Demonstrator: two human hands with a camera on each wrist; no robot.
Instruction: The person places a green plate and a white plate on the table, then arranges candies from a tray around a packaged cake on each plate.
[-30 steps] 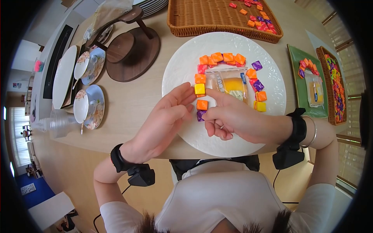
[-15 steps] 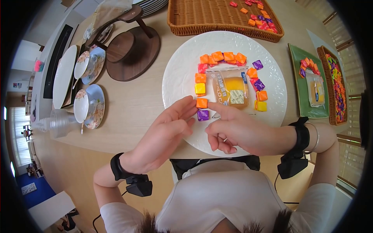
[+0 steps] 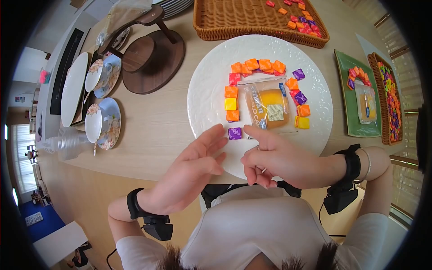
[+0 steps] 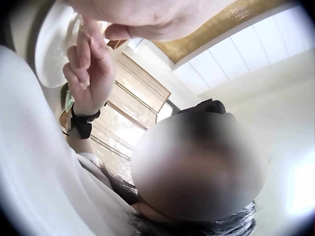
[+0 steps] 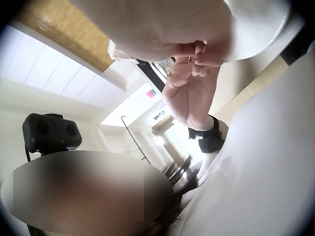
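Observation:
In the head view, a purple wrapped candy (image 3: 235, 133) lies on a large white plate (image 3: 207, 67) between the two index fingertips. My left hand (image 3: 189, 168) is on its left, fingers extended and slightly bent. From the right, my right hand (image 3: 283, 157) points its index finger at the candy, its other fingers loosely curled. Neither hand grips anything. Above that candy stands a column with an orange candy (image 3: 232, 115), a yellow candy (image 3: 231, 104) and more. The candies arch around a packaged cake (image 3: 270, 105). Another yellow candy (image 3: 303, 123) sits at the arch's right end.
Behind the plate is a wicker tray (image 3: 234, 32) with loose candies. At right, a green plate (image 3: 360, 128) holds a similar arrangement beside a candy-filled basket (image 3: 391, 139). At left are a dark wooden stand (image 3: 173, 67), floral bowls (image 3: 93, 123) and clear plastic cups (image 3: 69, 143).
Both hands have moved down along the left column, from the yellow candy past the orange one to the purple one. The orange candy has shifted up against the yellow one.

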